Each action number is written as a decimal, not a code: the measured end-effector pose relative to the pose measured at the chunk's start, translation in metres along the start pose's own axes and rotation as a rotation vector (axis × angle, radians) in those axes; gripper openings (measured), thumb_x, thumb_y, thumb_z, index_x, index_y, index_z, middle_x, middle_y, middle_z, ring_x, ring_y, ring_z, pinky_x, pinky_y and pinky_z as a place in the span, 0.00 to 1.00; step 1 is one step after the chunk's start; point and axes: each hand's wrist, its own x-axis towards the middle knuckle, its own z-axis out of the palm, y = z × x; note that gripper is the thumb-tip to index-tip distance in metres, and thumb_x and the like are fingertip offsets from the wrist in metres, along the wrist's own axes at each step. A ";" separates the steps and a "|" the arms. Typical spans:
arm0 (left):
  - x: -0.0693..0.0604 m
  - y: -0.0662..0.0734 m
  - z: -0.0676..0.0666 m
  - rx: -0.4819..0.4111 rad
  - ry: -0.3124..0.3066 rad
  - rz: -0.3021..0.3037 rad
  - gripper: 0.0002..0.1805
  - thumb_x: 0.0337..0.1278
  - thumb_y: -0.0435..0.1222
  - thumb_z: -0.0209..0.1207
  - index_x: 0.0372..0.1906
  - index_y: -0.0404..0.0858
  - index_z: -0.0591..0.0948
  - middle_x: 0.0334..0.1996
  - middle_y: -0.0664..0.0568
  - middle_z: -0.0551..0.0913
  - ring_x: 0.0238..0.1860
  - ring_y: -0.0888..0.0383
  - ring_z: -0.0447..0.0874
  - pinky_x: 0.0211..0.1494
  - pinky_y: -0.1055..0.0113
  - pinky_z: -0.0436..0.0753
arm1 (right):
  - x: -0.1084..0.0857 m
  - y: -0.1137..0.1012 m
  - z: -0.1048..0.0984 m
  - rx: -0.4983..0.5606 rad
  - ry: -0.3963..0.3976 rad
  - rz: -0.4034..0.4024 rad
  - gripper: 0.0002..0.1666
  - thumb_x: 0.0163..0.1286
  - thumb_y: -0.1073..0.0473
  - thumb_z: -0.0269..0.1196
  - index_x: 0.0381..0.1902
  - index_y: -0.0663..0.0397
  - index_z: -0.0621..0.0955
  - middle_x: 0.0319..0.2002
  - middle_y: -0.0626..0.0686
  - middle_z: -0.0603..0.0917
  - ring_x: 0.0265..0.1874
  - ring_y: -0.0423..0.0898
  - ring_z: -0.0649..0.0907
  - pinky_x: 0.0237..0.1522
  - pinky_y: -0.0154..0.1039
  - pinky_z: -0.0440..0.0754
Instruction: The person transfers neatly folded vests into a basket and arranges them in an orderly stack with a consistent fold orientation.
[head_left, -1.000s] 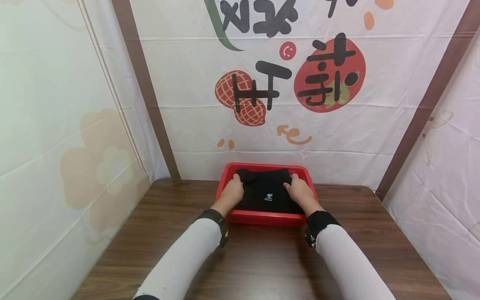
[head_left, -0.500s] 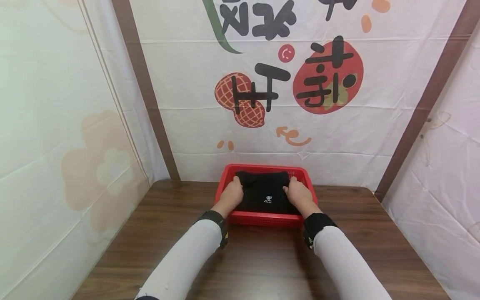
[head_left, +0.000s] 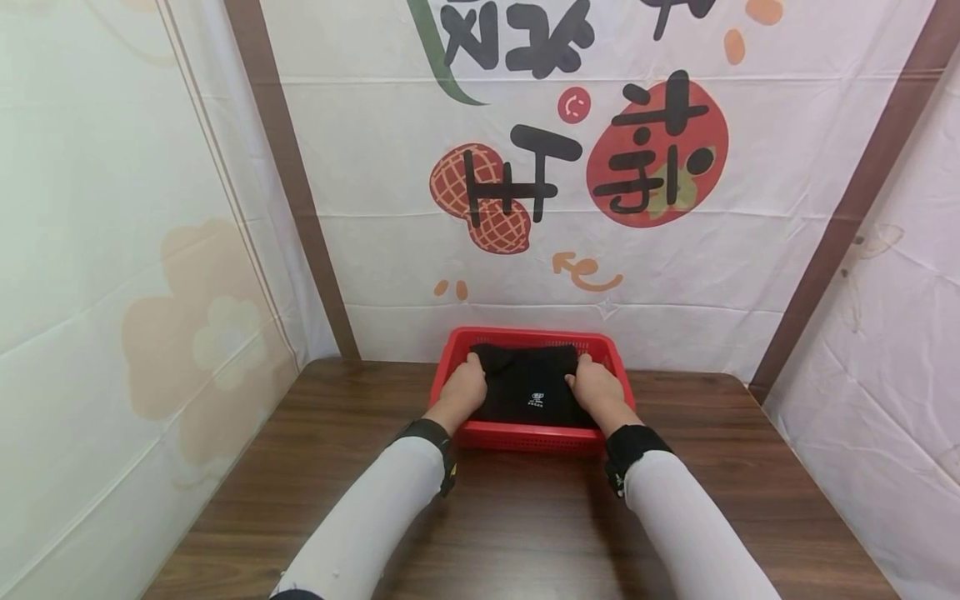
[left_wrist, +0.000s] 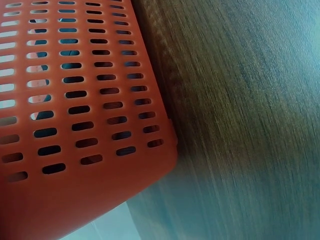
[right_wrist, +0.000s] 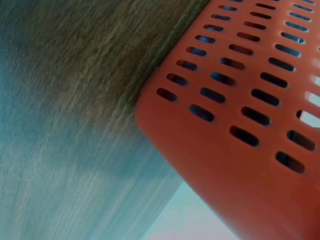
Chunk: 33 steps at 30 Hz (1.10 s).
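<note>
A folded black garment [head_left: 528, 385] with a small white print lies inside a red plastic basket [head_left: 525, 437] in the head view. My left hand [head_left: 463, 385] grips its left side, and my right hand [head_left: 597, 387] grips the right side with the thumb on top. The fingers under the cloth are hidden. Both hands are within the basket's rim. In the left wrist view, the slotted basket wall [left_wrist: 100, 120] fills the left half; in the right wrist view, the wall [right_wrist: 225, 115] fills the right. Neither wrist view shows a hand or the garment.
The basket stands on a brown wood-grain table [head_left: 517, 525], near its back edge. Behind it hangs a printed white cloth [head_left: 390, 250]. More white cloth [head_left: 97, 375] closes off the left side, and another sheet [head_left: 877, 358] hangs at the right.
The garment has sunk slightly lower in the basket, and more of the basket's slotted back wall shows above it. Both hands have kept their grip and barely moved.
</note>
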 end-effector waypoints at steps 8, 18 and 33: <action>0.003 0.000 0.003 0.051 -0.021 -0.002 0.34 0.75 0.36 0.52 0.79 0.33 0.57 0.57 0.38 0.82 0.53 0.48 0.85 0.60 0.49 0.82 | -0.003 0.000 0.000 -0.038 0.000 -0.028 0.35 0.74 0.47 0.63 0.68 0.65 0.68 0.55 0.66 0.84 0.50 0.60 0.86 0.53 0.61 0.83; 0.002 0.000 0.002 0.051 -0.018 -0.009 0.35 0.70 0.35 0.57 0.76 0.32 0.60 0.56 0.38 0.83 0.51 0.49 0.84 0.59 0.49 0.83 | -0.005 -0.002 0.000 -0.049 -0.003 -0.021 0.36 0.74 0.48 0.62 0.70 0.65 0.67 0.57 0.67 0.83 0.51 0.61 0.86 0.55 0.61 0.82; 0.004 -0.002 0.005 0.063 -0.025 -0.008 0.38 0.65 0.36 0.63 0.75 0.32 0.61 0.55 0.38 0.82 0.51 0.48 0.84 0.60 0.49 0.82 | -0.006 -0.001 0.003 -0.138 -0.015 -0.084 0.41 0.75 0.50 0.62 0.75 0.67 0.63 0.62 0.67 0.80 0.57 0.60 0.84 0.58 0.59 0.81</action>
